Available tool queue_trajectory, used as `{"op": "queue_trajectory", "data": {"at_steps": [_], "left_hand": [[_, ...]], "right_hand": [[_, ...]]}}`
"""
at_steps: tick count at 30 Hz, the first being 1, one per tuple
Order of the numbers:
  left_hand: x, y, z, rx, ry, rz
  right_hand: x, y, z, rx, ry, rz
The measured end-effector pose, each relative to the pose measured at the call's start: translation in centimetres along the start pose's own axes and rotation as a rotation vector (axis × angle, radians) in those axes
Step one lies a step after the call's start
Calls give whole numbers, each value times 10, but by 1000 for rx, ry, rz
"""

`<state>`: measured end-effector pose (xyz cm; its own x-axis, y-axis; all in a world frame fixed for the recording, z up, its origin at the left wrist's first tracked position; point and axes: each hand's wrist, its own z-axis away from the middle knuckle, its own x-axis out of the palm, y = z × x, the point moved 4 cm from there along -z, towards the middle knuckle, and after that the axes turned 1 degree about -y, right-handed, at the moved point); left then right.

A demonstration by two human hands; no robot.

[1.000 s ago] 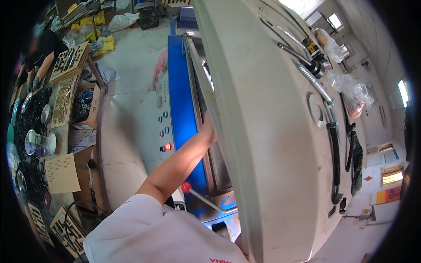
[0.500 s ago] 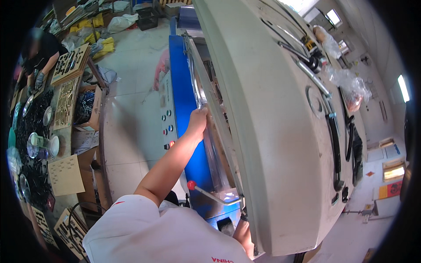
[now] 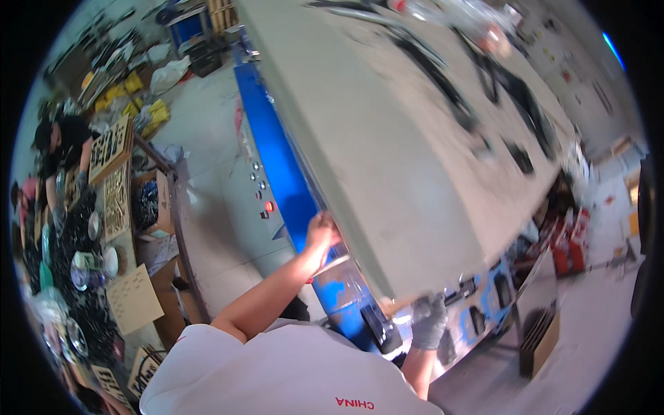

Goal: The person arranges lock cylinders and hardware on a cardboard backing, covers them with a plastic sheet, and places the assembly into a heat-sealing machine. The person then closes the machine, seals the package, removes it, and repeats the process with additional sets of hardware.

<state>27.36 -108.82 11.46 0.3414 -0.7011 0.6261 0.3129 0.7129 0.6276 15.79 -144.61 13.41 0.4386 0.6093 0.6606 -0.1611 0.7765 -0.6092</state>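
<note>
My bare left hand [image 3: 321, 236] is closed at the front edge of a big machine, where its blue body [image 3: 273, 149] meets the beige hood [image 3: 366, 117]. What its fingers hold, if anything, is hidden. Just below that hand a pale rod of a lever [image 3: 333, 266] shows, with a bit of red at its end. My right hand [image 3: 429, 324], in a grey glove, is by the hood's near corner, above the machine's lower part. Its fingers are blurred and partly hidden, so their hold is unclear.
Dark tools [image 3: 443, 86] and clear plastic bags [image 3: 484, 24] lie on the hood. Push buttons [image 3: 263, 197] line the machine's front. Leftward stands a worktable with boards of small parts [image 3: 116, 204], where a person [image 3: 66, 149] sits. Cardboard [image 3: 539, 342] stands at lower right.
My view has swung toward the machine's near end. My left hand has come nearer along the machine's edge. My gloved right hand, mostly hidden before, now shows beside the hood's corner.
</note>
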Motion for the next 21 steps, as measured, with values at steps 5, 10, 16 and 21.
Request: {"op": "queue_trajectory", "data": {"at_steps": [5,10,16,21], "left_hand": [[-24,-8,13,143,-203,-279],[24,-43,77,68,-193,-198],[89,-176,172,-144,-220,-236],[116,-266,241,-535,-432,-447]], "right_hand": [[-4,-8,29,-18,-171,-172],[-59,-30,59,-73,-51,-38],[-196,-133,127,-224,-83,87],[-322,-208,199,-268,372,382]]}}
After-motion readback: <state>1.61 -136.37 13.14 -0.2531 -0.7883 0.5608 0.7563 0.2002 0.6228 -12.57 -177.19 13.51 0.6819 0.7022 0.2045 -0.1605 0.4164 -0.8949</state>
